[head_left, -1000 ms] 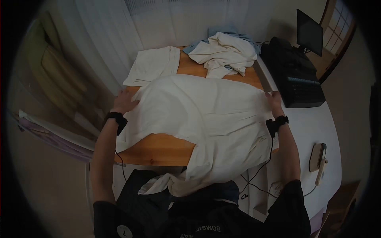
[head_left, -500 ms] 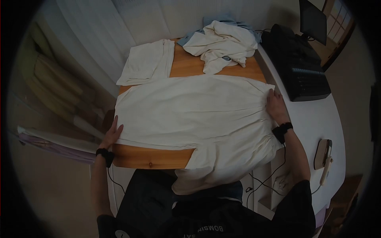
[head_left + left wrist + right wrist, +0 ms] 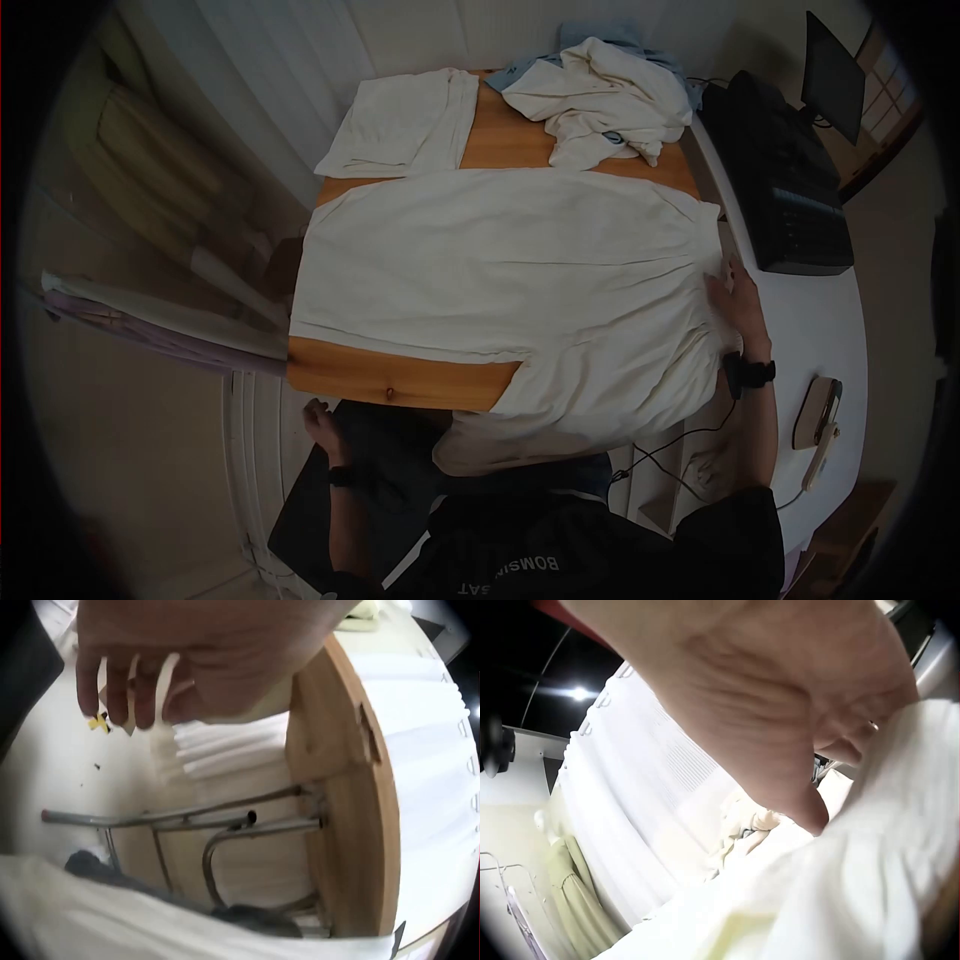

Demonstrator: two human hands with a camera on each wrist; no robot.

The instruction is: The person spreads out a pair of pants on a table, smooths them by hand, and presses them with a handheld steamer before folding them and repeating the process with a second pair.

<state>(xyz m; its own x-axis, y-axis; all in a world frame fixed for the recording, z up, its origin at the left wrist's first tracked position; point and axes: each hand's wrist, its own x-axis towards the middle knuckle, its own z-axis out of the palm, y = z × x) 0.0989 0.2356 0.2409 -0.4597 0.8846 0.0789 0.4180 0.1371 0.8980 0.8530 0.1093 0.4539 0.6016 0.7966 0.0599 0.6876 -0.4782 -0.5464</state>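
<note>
while the right hand (image 3: 738,300) rests flat on one cream cloth (image 3: 500,270) spread mid-table (image 3: 390,375), its 3 o'clock edge, the left hand (image 3: 318,418) hangs loose, empty, at 7 o'clock; shirt reads "bomsin".

The large spread cotton garment (image 3: 500,270) is plain cream-white. The wooden bench (image 3: 390,378) is warm orange-brown. The crumpled cloth pile (image 3: 600,95) is cream over pale blue. The keyboard-like device (image 3: 790,190) is black.
</note>
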